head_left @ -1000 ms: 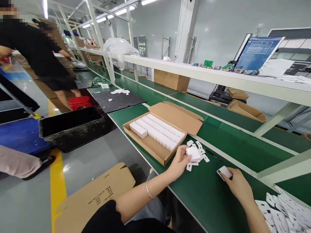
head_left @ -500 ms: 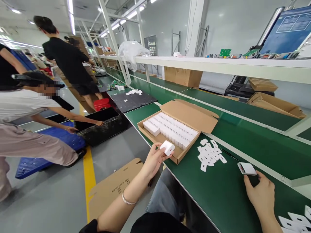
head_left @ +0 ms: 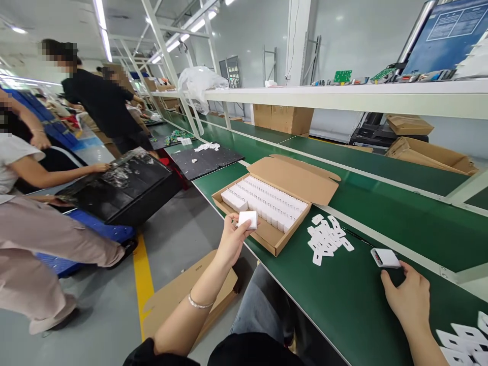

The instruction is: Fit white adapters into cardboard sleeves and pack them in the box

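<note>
- A white block (head_left: 247, 220) is gripped between the thumb and fingers of the left hand (head_left: 231, 240), above the near edge of the carton (head_left: 270, 243); its far side is hidden by the fingers.
- The right hand (head_left: 408, 295) is held open, thumb and fingers parted, beside a white case (head_left: 387, 258) on the table (head_left: 343, 300); whether the case is touched by the fingertips cannot be told.
- Dark and red parts are glimpsed inside the case's open end, too small to be made out.
- Part of the carton's packed rows (head_left: 267, 203) is covered by the held block.
- White plates (head_left: 328, 238) are heaped loosely, many half hidden by others.
- More plates (head_left: 463, 338) are cut off at the lower right corner.
</note>
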The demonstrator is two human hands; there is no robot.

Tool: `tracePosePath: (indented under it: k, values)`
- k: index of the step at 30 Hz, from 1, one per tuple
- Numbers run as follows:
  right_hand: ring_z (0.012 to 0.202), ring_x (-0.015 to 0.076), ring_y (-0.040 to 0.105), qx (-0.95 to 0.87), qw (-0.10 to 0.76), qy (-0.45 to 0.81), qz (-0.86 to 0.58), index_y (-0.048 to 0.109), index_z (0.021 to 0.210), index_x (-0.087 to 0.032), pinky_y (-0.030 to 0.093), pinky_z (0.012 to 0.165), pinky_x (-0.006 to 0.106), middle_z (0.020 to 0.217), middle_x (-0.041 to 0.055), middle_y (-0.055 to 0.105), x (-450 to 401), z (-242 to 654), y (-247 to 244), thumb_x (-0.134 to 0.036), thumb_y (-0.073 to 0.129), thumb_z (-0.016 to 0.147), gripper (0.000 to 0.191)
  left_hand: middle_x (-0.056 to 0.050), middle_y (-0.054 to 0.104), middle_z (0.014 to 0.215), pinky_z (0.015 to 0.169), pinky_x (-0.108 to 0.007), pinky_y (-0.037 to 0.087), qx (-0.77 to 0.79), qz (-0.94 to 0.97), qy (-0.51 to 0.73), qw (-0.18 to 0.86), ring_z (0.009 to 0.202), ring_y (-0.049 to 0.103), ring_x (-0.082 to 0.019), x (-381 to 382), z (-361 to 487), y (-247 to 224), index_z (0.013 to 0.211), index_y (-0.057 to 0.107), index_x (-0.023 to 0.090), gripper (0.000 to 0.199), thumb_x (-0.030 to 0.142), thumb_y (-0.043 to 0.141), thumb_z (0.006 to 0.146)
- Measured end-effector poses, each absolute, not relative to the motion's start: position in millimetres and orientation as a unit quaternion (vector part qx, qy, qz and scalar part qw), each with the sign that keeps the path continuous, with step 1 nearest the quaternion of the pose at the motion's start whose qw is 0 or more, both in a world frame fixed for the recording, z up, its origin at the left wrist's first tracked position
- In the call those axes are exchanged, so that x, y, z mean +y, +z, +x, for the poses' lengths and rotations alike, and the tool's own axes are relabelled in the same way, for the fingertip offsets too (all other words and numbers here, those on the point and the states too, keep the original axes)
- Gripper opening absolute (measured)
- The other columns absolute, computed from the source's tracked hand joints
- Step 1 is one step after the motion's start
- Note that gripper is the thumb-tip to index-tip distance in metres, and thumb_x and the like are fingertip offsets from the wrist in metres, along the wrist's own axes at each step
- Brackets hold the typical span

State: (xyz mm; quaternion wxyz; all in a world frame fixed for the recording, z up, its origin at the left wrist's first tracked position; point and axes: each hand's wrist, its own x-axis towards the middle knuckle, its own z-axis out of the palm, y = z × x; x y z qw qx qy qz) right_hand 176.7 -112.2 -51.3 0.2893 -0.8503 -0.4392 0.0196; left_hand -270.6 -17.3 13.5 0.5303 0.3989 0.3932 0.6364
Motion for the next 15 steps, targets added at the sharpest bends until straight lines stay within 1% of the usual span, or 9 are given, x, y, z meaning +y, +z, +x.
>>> tracePosePath:
  k: [1,3,5,6,8,9,10,13,15]
  values:
    - [0.135,0.0488,0.046,-0.438,0.29,0.021,-0.851,0.053,0.144,-0.005,0.049,0.103,0.064,0.128,0.0297,0.057,-112,177,-51,-0.058,0.047,0.082,0.082,-0.007,0.066,0.113,0.096,-0.046,0.058,0.416,0.439,0.625,0.494,0.095,0.076,-0.024,-14,-272,10,0.106,0.034,0.025,0.053,0.047,0.077,0.083]
    - [0.136,0.0487,0.046,-0.438,0.29,0.02,-0.851,0.053,0.144,-0.005,0.048,0.103,0.065,0.127,0.0297,0.057,-112,176,-52,-0.058,0.046,0.082,0.082,-0.008,0.063,0.115,0.092,-0.043,0.059,0.487,0.534,0.577,0.379,0.098,0.074,-0.023,-5,-276,5,0.117,0.032,0.025,0.044,0.042,0.064,0.092]
    - [0.136,0.0485,0.045,-0.439,0.289,0.02,-0.851,0.053,0.144,-0.005,0.048,0.103,0.065,0.127,0.0294,0.057,-112,177,-53,-0.059,0.046,0.082,0.082,-0.011,0.059,0.12,0.091,-0.04,0.058,0.552,0.602,0.513,0.264,0.108,0.069,-0.024,10,-283,2,0.126,0.032,0.023,0.043,0.032,0.058,0.093]
    - [0.136,0.0484,0.045,-0.44,0.287,0.02,-0.851,0.053,0.144,-0.006,0.049,0.103,0.064,0.127,0.0291,0.057,-112,177,-53,-0.059,0.046,0.082,0.082,-0.013,0.056,0.124,0.093,-0.039,0.056,0.572,0.62,0.486,0.227,0.115,0.065,-0.026,19,-287,2,0.128,0.034,0.023,0.044,0.027,0.058,0.091]
    - [0.135,0.0481,0.045,-0.441,0.286,0.021,-0.851,0.053,0.144,-0.006,0.049,0.102,0.064,0.126,0.0285,0.057,-112,178,-54,-0.059,0.046,0.082,0.081,-0.015,0.052,0.133,0.099,-0.039,0.052,0.593,0.642,0.442,0.201,0.126,0.058,-0.028,37,-295,3,0.128,0.04,0.021,0.043,0.022,0.059,0.089]
    - [0.135,0.048,0.045,-0.442,0.287,0.021,-0.85,0.053,0.144,-0.007,0.049,0.102,0.064,0.126,0.0282,0.057,-112,179,-54,-0.059,0.046,0.082,0.081,-0.015,0.052,0.134,0.101,-0.04,0.051,0.603,0.654,0.414,0.191,0.126,0.057,-0.028,46,-298,5,0.127,0.042,0.02,0.041,0.021,0.058,0.089]
    - [0.135,0.0479,0.045,-0.444,0.288,0.021,-0.849,0.052,0.144,-0.007,0.049,0.102,0.064,0.126,0.028,0.057,-112,179,-55,-0.059,0.046,0.082,0.08,-0.015,0.054,0.131,0.101,-0.041,0.05,0.614,0.666,0.382,0.182,0.123,0.058,-0.029,54,-301,6,0.126,0.044,0.02,0.04,0.02,0.059,0.088]
    - [0.135,0.0476,0.045,-0.445,0.292,0.018,-0.847,0.052,0.144,-0.007,0.049,0.102,0.063,0.127,0.0279,0.057,-112,180,-57,-0.059,0.046,0.083,0.08,-0.014,0.062,0.114,0.099,-0.047,0.048,0.65,0.691,0.278,0.148,0.112,0.06,-0.034,74,-308,11,0.119,0.05,0.019,0.038,0.017,0.063,0.083]
    - [0.135,0.0477,0.046,-0.444,0.292,0.017,-0.847,0.053,0.143,-0.007,0.049,0.102,0.063,0.127,0.0278,0.057,-112,181,-58,-0.059,0.046,0.083,0.08,-0.014,0.063,0.108,0.1,-0.049,0.046,0.669,0.7,0.22,0.118,0.114,0.058,-0.039,82,-309,14,0.115,0.052,0.019,0.039,0.013,0.065,0.079]
